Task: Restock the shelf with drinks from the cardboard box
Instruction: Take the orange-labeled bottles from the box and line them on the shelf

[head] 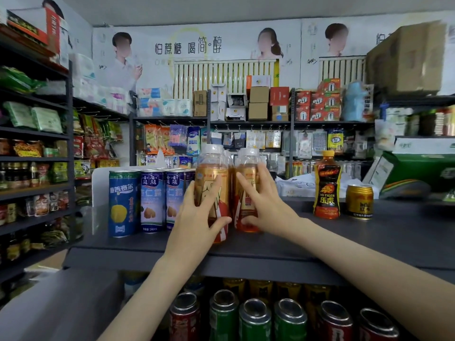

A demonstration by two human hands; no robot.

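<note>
My left hand (197,215) grips one amber tea bottle (211,168) upright on the dark shelf (344,239); my right hand (264,205) clasps the neighbouring bottle (245,164).

A: Surface?
B: Dark shelf (369,242), level.
A: Load?
B: All upright. Blue can (121,204) and two pale cans (152,201) in a tight row, then left bottle (211,173) and right bottle (246,173) side by side. Well apart rightward: black bottle (327,185), gold can (359,201) just beside.

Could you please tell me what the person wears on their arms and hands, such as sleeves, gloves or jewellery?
Nothing shows: the left hand and right hand are ungloved, with no rings, and the left forearm and right forearm are bare as far as the frame reaches, without sleeves, watch or bracelet.
</note>
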